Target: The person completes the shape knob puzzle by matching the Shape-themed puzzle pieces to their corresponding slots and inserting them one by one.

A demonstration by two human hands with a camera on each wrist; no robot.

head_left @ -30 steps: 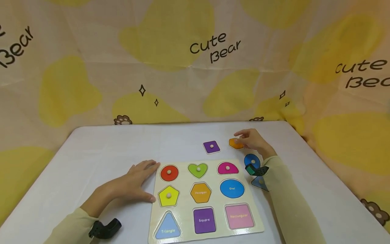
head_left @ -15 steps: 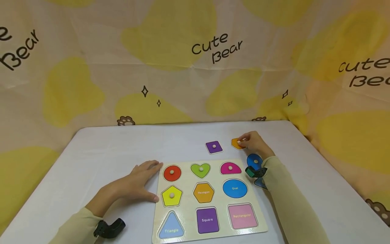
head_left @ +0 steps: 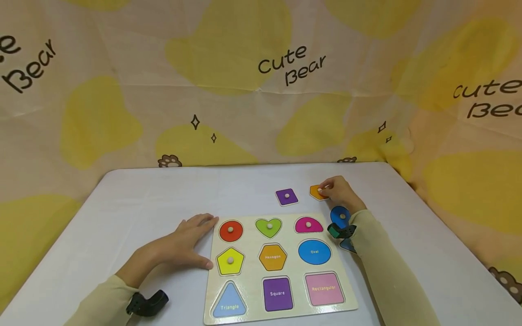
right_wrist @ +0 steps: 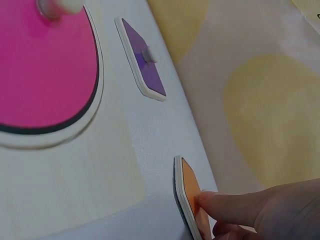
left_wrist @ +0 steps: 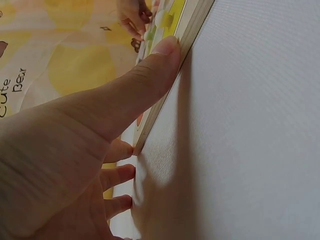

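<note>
My right hand is at the far right of the table, thumb and fingers pinching the small knob of an orange hexagon puzzle piece. In the right wrist view the hexagon's edge stands out close over the white tabletop, the thumb against its top. My left hand rests beside the wooden shape puzzle board, with thumb and fingertips touching its left edge and the fingers extended. Seated in the board are a red circle, green heart, magenta half circle and yellow pentagon.
Left of the hexagon lies a purple square piece with a knob. A blue knobbed piece and a partly hidden blue piece lie by my right wrist. The board's other recesses show printed shapes. A patterned cloth hangs behind the table.
My right hand's raised fingers have come down and closed on the hexagon's knob. The left hand has stayed at the board's edge, while the head view has shifted slightly.
</note>
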